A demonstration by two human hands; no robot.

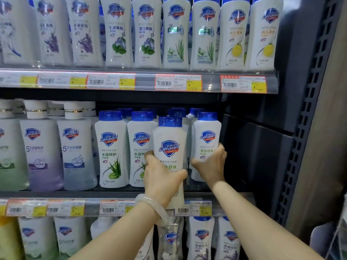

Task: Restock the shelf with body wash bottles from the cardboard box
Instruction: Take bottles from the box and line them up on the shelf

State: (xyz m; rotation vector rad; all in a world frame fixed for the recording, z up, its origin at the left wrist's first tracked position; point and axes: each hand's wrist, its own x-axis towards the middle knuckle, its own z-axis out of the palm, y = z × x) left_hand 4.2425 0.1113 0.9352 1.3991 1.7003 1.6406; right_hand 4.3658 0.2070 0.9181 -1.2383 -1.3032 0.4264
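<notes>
Store shelf [116,195] of white bottles; left hand [161,177] grip around one bottle [170,147], right hand [211,166] around another [206,139].

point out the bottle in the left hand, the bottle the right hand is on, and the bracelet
held bottle [170,145]: head view, on its shield logo
right-hand bottle [207,136]: head view, on its shield logo
bracelet [153,205]: head view, on the band over the left wrist
</notes>
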